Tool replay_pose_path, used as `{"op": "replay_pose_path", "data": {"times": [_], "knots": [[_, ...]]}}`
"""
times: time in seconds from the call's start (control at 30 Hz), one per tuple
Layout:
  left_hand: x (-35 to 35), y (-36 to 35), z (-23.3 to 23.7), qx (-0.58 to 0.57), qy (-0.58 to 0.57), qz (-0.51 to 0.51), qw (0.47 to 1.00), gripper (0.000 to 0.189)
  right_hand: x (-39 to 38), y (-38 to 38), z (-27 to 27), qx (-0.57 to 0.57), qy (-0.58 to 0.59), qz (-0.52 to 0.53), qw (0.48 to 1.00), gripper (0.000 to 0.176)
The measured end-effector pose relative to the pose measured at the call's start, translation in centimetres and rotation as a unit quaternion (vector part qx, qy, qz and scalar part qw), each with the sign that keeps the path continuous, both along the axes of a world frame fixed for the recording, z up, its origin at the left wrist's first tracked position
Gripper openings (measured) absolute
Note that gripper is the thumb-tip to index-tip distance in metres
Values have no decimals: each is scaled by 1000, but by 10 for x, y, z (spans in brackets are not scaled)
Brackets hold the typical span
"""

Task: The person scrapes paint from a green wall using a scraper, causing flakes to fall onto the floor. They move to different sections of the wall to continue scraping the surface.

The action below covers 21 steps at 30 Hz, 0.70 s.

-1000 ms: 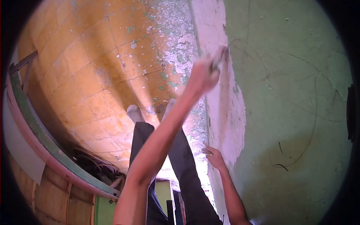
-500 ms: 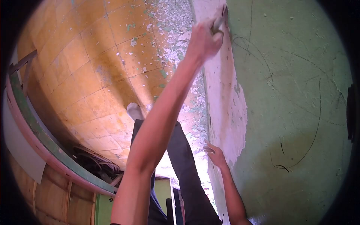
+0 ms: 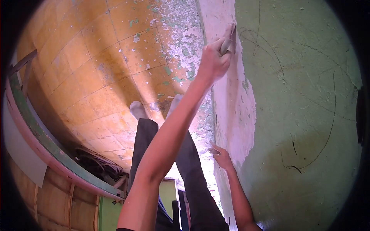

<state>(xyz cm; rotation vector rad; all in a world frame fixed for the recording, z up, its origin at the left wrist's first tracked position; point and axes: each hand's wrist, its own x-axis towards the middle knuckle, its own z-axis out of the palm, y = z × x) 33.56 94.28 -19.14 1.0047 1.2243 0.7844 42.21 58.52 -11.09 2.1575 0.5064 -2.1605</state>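
Observation:
My left hand [image 3: 216,59] is closed around the handle of a scraper-like tool [image 3: 226,46], whose tip is at the upper part of the pale, stripped strip [image 3: 233,127] along the wall's base. Green paint [image 3: 300,107] with dark scribbled lines covers the wall beyond the strip's ragged edge. Lower down, my right hand [image 3: 221,157] is beside the strip with its fingers apart and nothing in them. Whether it touches the wall is hard to tell. Paint flakes [image 3: 185,42] lie thickly on the floor along the wall.
Orange floor tiles [image 3: 84,73] carry scattered chips. My feet, one in a light sock [image 3: 137,109], stand on them. A curved green and pink edge [image 3: 58,154] runs along the lower left, with dark clutter [image 3: 102,167] beside it. A dark object [image 3: 361,115] is at the far right.
My left hand and the tool have moved down along the strip, closer to me. A second foot now shows beside my left forearm. My right hand has barely moved.

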Motion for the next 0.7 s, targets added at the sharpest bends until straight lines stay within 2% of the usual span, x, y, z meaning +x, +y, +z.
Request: {"op": "replay_pose_path", "data": {"times": [0.1,0.17,0.2,0.27,0.37,0.47,0.5,0.57,0.63,0.67,0.7], "knots": [[-11,-35,9,-31,18,-50,998,14,-4,5,-2,9,8,0,1000,74],[-13,-87,16,-5,-9,-59,998,38,-6,8,1,12,17,-7,1000,73],[-16,-95,29,-46,-28,-96,994,42,-8,10,0,13,19,-6,1000,73],[-22,-81,38,-64,-8,-111,992,37,-10,9,1,9,18,-4,1000,74],[-15,-41,6,-69,28,-66,995,25,-8,2,-2,1,19,-8,1000,73],[-7,-17,13,-99,-32,-30,994,16,-1,-8,-6,1,23,-15,1000,73],[-5,-32,14,-87,13,-45,995,15,-2,-6,-5,-1,22,-12,1000,72],[-8,-80,24,5,32,-69,997,24,-3,0,1,-5,20,-4,1000,72],[-14,-127,51,-11,-9,-122,992,71,-8,7,7,9,-5,63,998,73],[-18,-134,66,-63,-35,-153,986,70,-10,12,8,18,-18,96,995,73],[-16,-129,69,-54,-27,-123,991,67,-12,17,8,17,-8,86,996,73]]}}
